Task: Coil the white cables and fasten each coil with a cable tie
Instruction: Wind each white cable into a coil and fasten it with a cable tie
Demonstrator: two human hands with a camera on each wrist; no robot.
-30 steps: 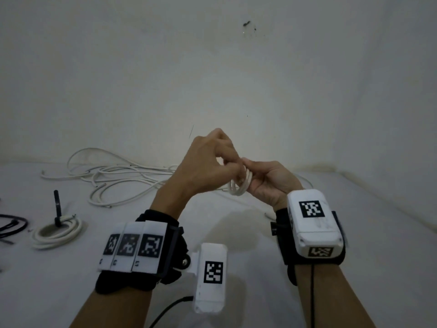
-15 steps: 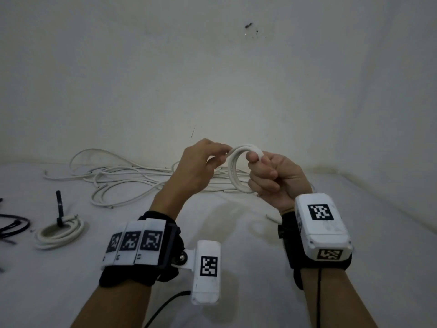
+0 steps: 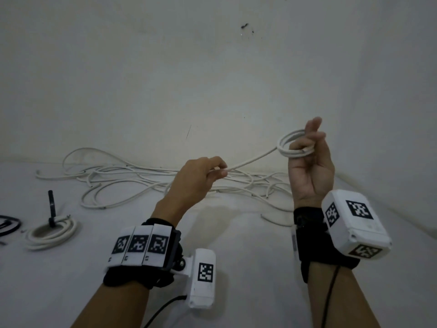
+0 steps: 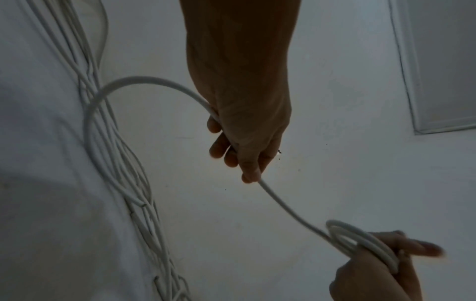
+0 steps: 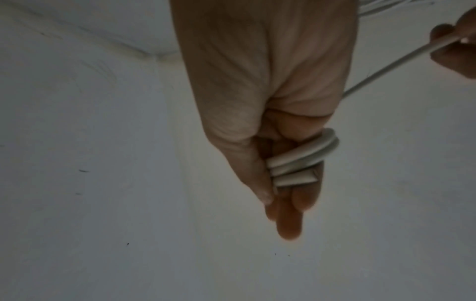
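White cable (image 3: 250,160): left hand (image 3: 198,178) pinches it, right hand (image 3: 309,171) grips its coil (image 3: 292,144)

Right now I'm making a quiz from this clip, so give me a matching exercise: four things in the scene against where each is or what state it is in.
Things:
1. small coil
2. tied coil
3. loose cables
4. left hand

States:
A. spread untidily on the surface by the wall
B. pinches the straight run of cable
C. held up by the right hand
D. lying flat, a black cable tie standing up from it

Pairs: 1-C, 2-D, 3-A, 4-B
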